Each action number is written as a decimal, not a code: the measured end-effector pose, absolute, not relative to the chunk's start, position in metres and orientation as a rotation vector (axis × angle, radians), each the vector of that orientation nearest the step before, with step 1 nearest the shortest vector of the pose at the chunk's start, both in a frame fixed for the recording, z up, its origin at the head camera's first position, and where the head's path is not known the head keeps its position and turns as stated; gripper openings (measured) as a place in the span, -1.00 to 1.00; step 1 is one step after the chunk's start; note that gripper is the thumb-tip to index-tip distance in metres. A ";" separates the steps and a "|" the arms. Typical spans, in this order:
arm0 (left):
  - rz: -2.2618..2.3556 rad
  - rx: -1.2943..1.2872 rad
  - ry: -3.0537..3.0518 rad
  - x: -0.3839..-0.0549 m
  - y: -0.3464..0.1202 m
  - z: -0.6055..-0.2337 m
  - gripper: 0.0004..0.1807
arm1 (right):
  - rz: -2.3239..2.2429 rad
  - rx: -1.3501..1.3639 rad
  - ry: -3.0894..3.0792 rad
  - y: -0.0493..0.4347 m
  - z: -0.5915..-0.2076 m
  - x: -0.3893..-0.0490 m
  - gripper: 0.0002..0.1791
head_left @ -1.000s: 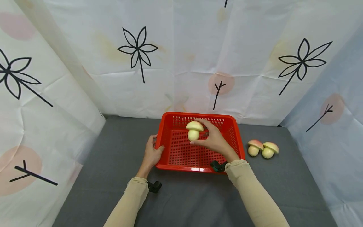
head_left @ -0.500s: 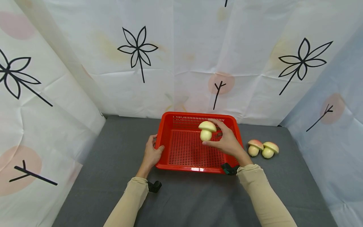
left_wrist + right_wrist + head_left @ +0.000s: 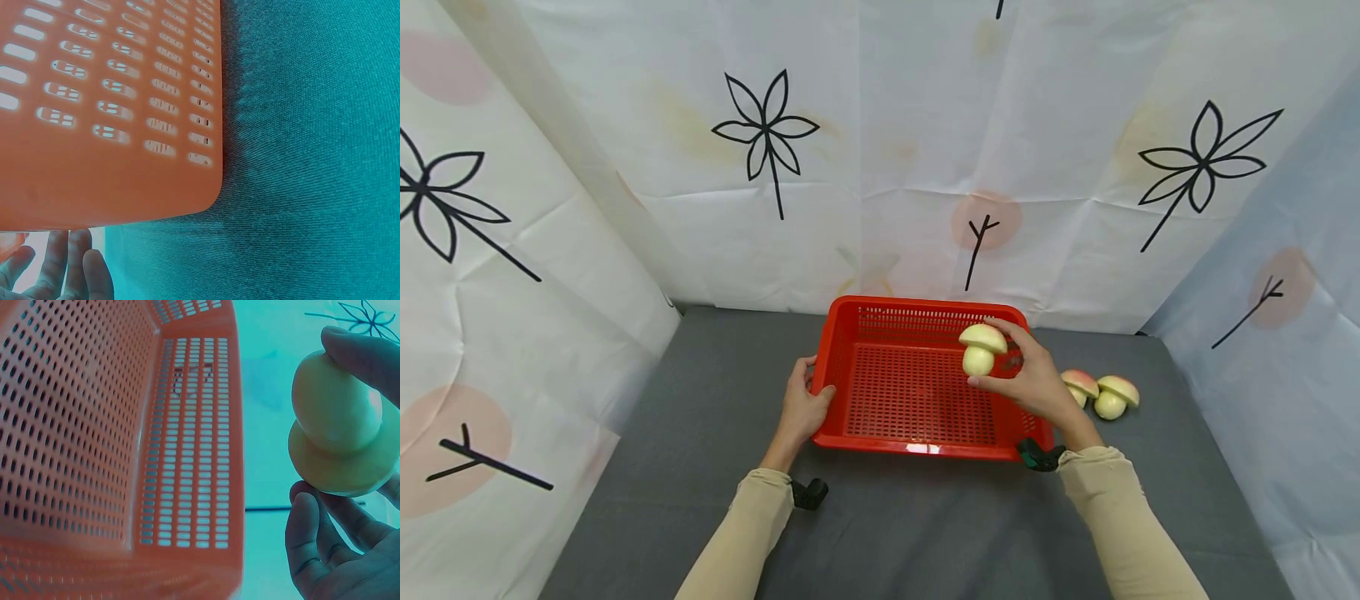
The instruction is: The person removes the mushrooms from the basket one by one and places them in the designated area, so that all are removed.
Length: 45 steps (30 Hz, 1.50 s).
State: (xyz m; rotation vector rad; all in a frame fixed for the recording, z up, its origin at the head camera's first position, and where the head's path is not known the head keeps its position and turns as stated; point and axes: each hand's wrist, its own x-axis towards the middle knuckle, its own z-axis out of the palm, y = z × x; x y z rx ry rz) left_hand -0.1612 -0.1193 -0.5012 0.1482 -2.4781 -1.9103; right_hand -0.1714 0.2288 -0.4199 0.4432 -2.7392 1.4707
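A toy mushroom (image 3: 982,338) with a pale cap and stem is held upright above the right part of a red plastic basket (image 3: 880,447). My right hand (image 3: 1039,382) pinches it, thumb at the stem and fingers at the cap; the right wrist view shows the mushroom (image 3: 337,406) close up, apart from the basket wall (image 3: 234,456). My left hand (image 3: 803,410) grips the basket's left rim, its thumb over the edge and the fingers outside. In the left wrist view, fingers (image 3: 69,265) lie by the slotted basket wall (image 3: 112,187).
Right of the basket, two more toy mushrooms lie side by side on the dark grey table: one mushroom (image 3: 1079,383) partly behind my right wrist, the other mushroom (image 3: 1117,397) farther right. A patterned white curtain (image 3: 917,167) rises behind and at both sides.
My right hand has moved rightward with the mushroom, from over the basket's middle to near its right side. The left hand and the basket have stayed put.
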 end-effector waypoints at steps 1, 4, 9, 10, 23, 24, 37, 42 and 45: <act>-1.911 0.146 -2.479 -0.161 -0.119 -0.501 -0.39 | 1.465 0.436 -2.737 0.232 -0.419 -0.170 -0.03; -1.910 0.142 -2.479 -0.161 -0.119 -0.501 -0.40 | 1.439 0.416 -2.734 0.239 -0.418 -0.167 -0.04; -1.906 0.139 -2.479 -0.160 -0.119 -0.501 -0.40 | 1.400 0.406 -2.726 0.249 -0.418 -0.164 -0.03; -1.905 0.142 -2.479 -0.160 -0.119 -0.501 -0.40 | 1.395 0.407 -2.724 0.251 -0.419 -0.163 -0.03; -1.901 0.164 -2.487 -0.160 -0.118 -0.502 -0.38 | 1.339 0.404 -2.704 0.271 -0.415 -0.155 -0.03; -1.901 0.162 -2.488 -0.160 -0.118 -0.502 -0.38 | 1.341 0.405 -2.700 0.272 -0.415 -0.154 -0.03; -1.901 0.146 -2.492 -0.160 -0.117 -0.502 -0.38 | 1.259 0.274 -2.764 0.305 -0.416 -0.144 -0.04; -1.900 0.150 -2.493 -0.160 -0.117 -0.502 -0.38 | 1.224 0.260 -2.755 0.319 -0.418 -0.140 -0.04; -1.896 0.156 -2.491 -0.161 -0.117 -0.502 -0.39 | 1.208 0.251 -2.750 0.327 -0.418 -0.138 -0.05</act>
